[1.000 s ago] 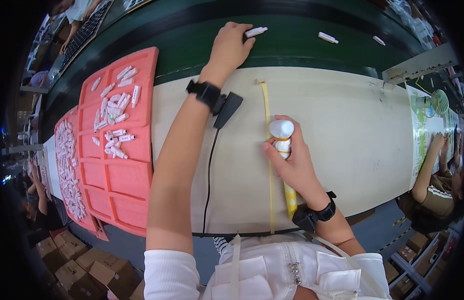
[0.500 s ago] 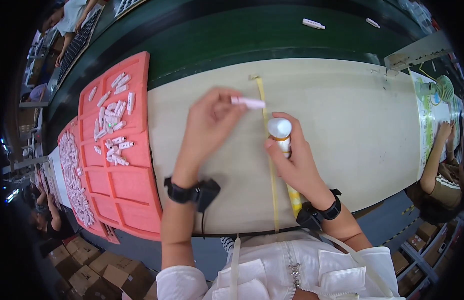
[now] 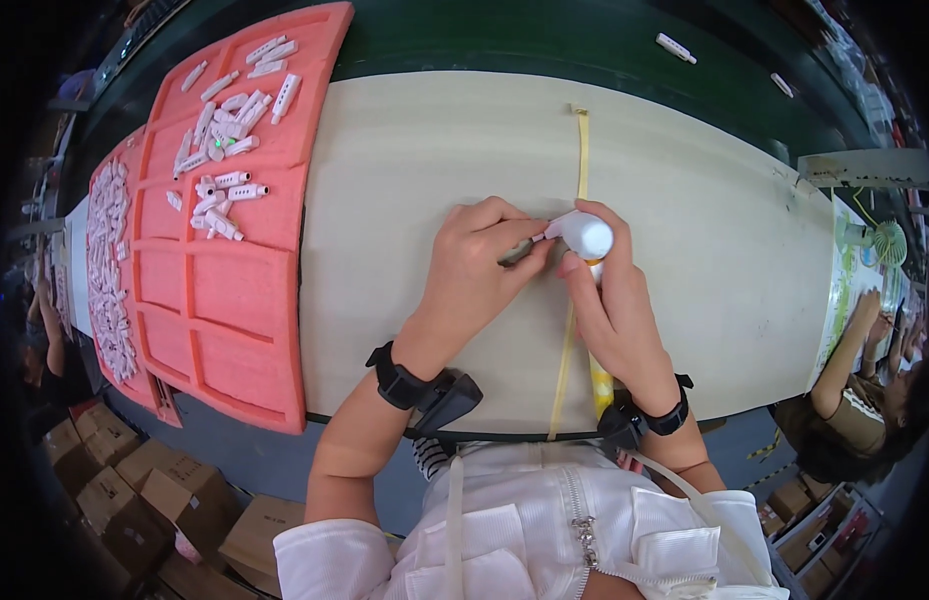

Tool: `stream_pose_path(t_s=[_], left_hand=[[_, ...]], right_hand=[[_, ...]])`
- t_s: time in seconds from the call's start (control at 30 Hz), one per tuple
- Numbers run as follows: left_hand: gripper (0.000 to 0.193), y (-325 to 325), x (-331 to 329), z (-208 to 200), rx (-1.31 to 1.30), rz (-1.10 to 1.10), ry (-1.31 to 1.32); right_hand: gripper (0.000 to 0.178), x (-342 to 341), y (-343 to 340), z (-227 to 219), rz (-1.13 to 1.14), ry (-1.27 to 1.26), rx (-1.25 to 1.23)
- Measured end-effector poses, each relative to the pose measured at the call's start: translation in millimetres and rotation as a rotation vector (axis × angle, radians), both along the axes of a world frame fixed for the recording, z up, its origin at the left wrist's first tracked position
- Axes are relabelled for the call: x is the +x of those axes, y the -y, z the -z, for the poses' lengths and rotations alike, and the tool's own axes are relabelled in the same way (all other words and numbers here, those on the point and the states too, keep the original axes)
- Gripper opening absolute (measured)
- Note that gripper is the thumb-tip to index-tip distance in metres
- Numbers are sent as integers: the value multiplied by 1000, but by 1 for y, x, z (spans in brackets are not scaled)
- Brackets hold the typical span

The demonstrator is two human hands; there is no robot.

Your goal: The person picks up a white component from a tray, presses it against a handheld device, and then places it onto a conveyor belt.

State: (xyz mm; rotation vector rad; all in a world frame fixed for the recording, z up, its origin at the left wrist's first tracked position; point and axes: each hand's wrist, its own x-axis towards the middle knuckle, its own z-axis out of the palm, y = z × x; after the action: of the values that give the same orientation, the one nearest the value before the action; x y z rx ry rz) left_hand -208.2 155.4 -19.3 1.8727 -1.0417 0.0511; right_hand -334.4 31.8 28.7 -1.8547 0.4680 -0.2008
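My left hand [image 3: 474, 268] is closed in a pinch on a small pale pink-white stick-shaped device [image 3: 552, 230]. The far end of the device meets, or lies right beside, a white cylindrical tool with a rounded end [image 3: 588, 236]. My right hand [image 3: 624, 310] is wrapped round that tool, thumb on the near side and forefinger over the far side. An orange ring shows just below its rounded end. Under my right wrist runs a yellow and white tube [image 3: 601, 388]; whether it joins the tool is hidden. The device's tip is partly covered by my fingers.
To the left, a pink compartment tray [image 3: 246, 372] holds loose white devices [image 3: 222, 130], with a dense heap [image 3: 108, 270] in another tray beyond. Yellow tape [image 3: 584, 150] crosses the beige table [image 3: 404, 130]. A green belt [image 3: 484, 40] lies behind; a person [image 3: 844, 390] works at right.
My left hand has brought the device rightward and down to the tool in my right hand; before, they were apart. The whole view has also shifted and turned slightly.
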Motion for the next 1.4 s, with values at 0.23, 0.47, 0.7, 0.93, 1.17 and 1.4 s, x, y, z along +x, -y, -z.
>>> stream_pose_path(t_s=[0.23,0.47,0.7,0.93,1.17,1.4], left_hand=[[15,2,-3,2,-11,11,-47],[18,2,-3,-5,10,26,-157],[11,2,-16,-21,-194,150,-839],[14,3,-18,-16,-299,202,-1127],[19,1,-20,-21,-236,171,-979],[22,-20,24,-39,-109,-77,-754]], right_hand=[[43,2,-7,1,18,134,-167],[45,1,8,3,205,-11,116],[53,2,15,-2,293,88,302],[59,1,12,-2,257,149,289],[62,4,13,18,196,239,178],[62,2,13,5,207,81,303]])
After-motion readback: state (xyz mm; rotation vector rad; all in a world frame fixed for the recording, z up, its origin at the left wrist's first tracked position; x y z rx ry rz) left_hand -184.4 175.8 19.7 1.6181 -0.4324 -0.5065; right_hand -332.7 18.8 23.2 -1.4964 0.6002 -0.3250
